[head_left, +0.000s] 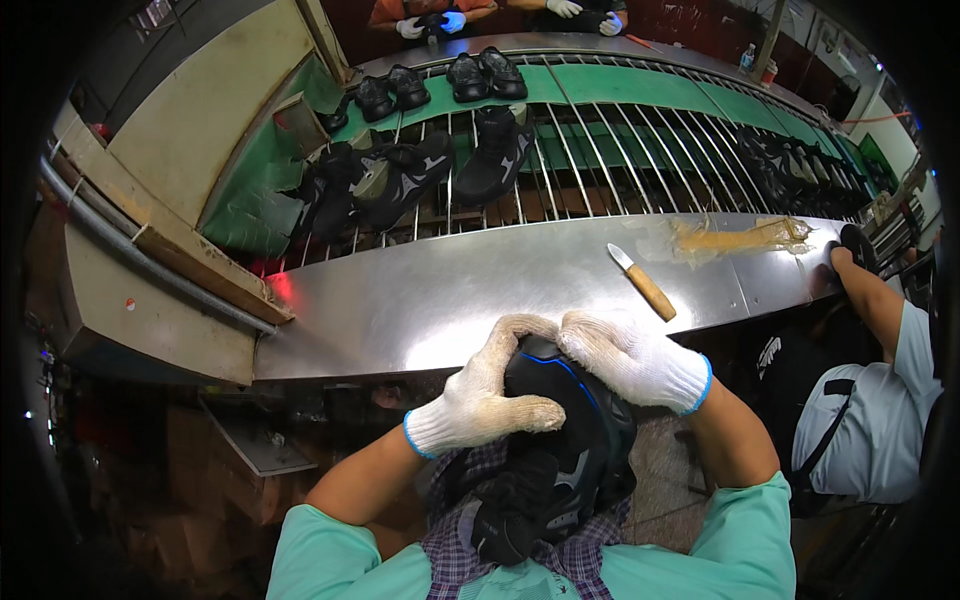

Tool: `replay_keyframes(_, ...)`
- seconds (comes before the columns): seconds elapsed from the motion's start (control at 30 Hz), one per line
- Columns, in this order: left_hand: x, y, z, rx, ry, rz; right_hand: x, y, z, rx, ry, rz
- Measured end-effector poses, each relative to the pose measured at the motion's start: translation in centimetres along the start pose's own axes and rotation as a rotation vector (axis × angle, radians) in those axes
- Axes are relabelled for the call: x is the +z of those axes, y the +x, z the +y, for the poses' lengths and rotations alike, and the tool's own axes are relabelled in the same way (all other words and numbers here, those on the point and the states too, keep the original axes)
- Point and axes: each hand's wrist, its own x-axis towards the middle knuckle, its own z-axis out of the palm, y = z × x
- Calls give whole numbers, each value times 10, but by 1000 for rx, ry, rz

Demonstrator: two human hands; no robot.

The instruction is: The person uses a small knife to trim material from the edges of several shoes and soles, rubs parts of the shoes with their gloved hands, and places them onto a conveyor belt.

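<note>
Both gloved hands grip a black shoe (560,420): left hand (480,395) wraps its side, right hand (630,360) clamps the toe. A knife (642,283) (wooden handle) lies just beyond the right hand.

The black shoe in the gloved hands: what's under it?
The black shoe rests over a plaid cloth on the person's lap, near the metal table. The left hand and right hand grip its upper end. The shoe covers whatever lies directly under it.

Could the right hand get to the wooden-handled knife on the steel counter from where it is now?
Probably yes: the knife lies bare on the counter just beyond the right hand, nothing between, though that hand now grips the black shoe.
</note>
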Motion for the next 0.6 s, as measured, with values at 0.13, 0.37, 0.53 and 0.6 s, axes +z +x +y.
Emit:
replay_keyframes(0.13, 4, -2, -4, -18, 49, 24, -2, -5, -6, -21, -307, -8)
replay_keyframes(0.37, 8, -2, 13, 0, 102, 133, -26, 18, -14, 27, -246, -74)
replay_keyframes(0.53, 6, -10, -9, 140, -311, 187, 1, -5, -20, -169, -149, 28)
replay_keyframes(0.6, -6, -6, -44, 55, -369, 98, 16, -6, -29, -171, -354, 154)
